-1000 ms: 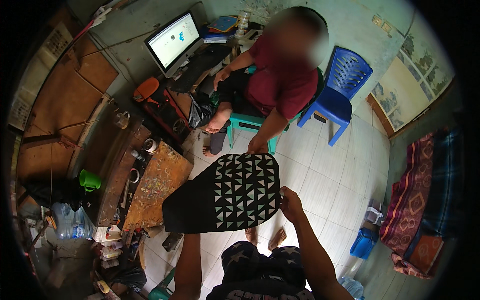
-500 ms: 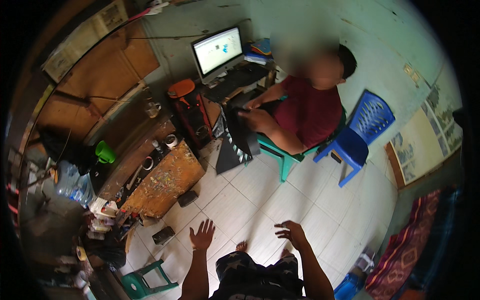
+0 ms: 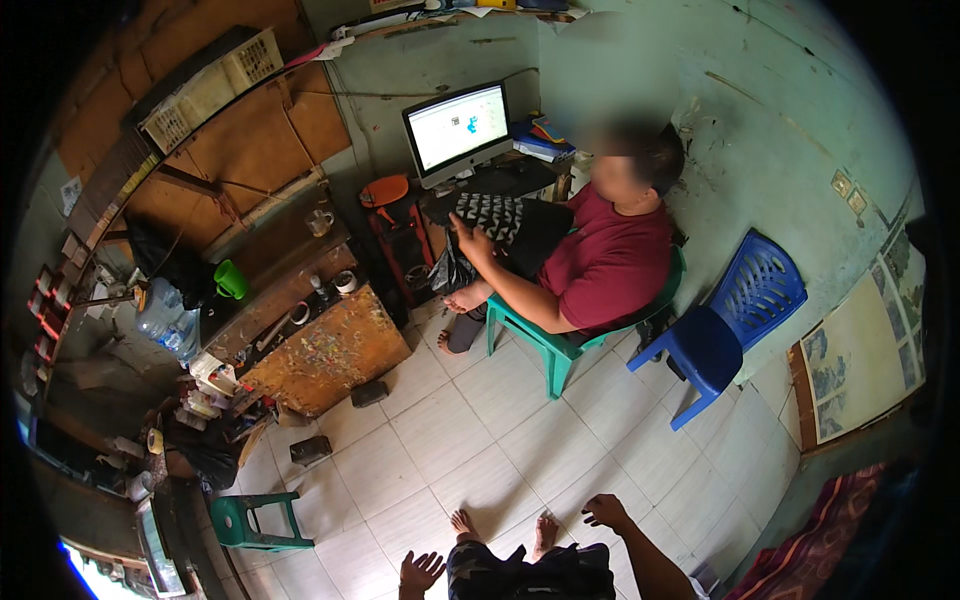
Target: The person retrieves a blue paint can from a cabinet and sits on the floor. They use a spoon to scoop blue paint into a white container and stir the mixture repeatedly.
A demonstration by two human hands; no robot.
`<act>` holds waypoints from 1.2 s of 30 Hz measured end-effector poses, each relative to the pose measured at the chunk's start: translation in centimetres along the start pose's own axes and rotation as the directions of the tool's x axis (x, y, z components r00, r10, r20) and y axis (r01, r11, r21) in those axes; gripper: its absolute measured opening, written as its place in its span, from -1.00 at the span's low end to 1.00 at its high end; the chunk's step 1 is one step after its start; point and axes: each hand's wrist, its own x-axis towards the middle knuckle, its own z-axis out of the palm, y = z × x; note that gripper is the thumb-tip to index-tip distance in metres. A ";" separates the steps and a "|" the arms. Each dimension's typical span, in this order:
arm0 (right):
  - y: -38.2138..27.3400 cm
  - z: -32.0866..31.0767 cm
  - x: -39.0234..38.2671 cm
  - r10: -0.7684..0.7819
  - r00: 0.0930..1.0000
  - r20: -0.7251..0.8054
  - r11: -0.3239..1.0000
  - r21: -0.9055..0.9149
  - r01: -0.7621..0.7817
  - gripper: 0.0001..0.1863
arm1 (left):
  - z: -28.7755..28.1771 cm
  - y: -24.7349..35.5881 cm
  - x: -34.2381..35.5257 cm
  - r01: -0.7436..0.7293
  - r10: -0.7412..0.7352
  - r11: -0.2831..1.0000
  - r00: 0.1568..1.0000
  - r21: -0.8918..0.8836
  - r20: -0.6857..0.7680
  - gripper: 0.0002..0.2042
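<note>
Grip apart and empty on left hand (image 3: 422, 572) and right hand (image 3: 606, 512), lower frame; black patterned panel (image 3: 490, 218), upper centre, with seated co-worker (image 3: 615, 262), seemingly lap-rested for steadiness

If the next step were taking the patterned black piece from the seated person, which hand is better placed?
Probably the right hand: it reaches farther forward, while the left hand is near the picture's lower edge. Both look empty and well short of the black piece.
</note>
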 end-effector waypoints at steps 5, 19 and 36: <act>1.4 -4.2 -0.6 0.048 0.999 -0.002 0.998 -0.051 -0.048 -0.71 | -1.6 -4.6 -1.6 -0.057 0.061 0.995 0.996 0.076 -0.058 -0.35; -0.6 1.6 5.9 -0.049 0.982 0.180 0.930 -0.351 0.111 -0.74 | 0.9 -11.8 -3.3 -0.161 0.159 0.986 0.986 -0.036 -0.048 -0.40; 6.1 -5.6 7.5 -0.070 0.998 0.011 0.761 -0.645 0.060 -0.54 | -2.5 -14.4 0.7 -0.143 0.142 0.989 0.990 -0.034 -0.017 -0.42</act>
